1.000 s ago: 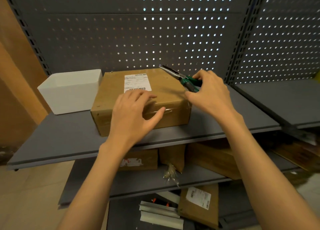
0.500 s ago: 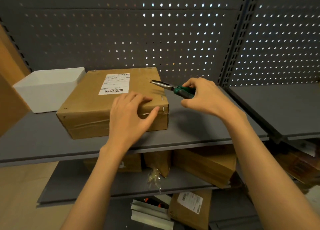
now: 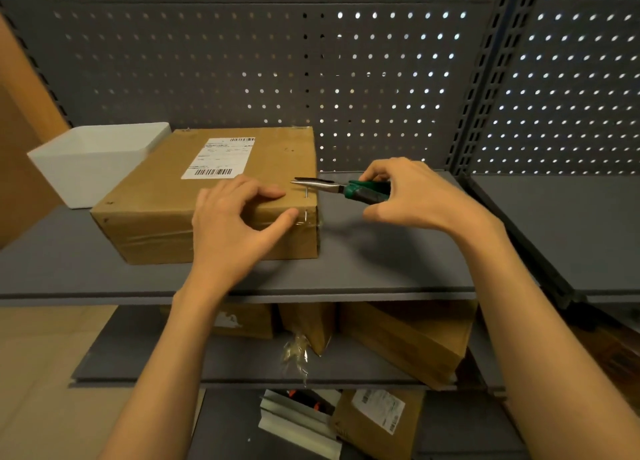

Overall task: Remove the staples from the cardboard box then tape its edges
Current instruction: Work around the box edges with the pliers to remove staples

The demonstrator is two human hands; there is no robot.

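while the right hand (image 3: 412, 196) closes its grip round the green handles of the pliers (image 3: 341, 189) and the left hand (image 3: 235, 224) presses down with fingers spread on the top of the cardboard box (image 3: 166, 199), thumb against its front face, the main risk lies at the staple (image 3: 306, 193) standing up near the box's right front corner. the plier tips reach over that staple, and it is hard to tell whether they actually hold it; if they bite only one leg or close beside the wire, a pull would likely slip off or tear the cardboard instead of lifting the staple clean. the left fingertips lie just beside the plier tips, so a slip toward the left could nick them. another bit of wire seems to sit on the front face under clear tape (image 3: 310, 218), which may snag. the box sits on the grey shelf (image 3: 381, 269), toward its left half and near the front edge, so a hard sideways tug could drag it if the left hand eases. a white bin (image 3: 90, 161) stands touching or just beside the box at the back left, limiting movement that way. no tape roll is in view. lower shelves hold other boxes (image 3: 408, 338), well apart from the work.
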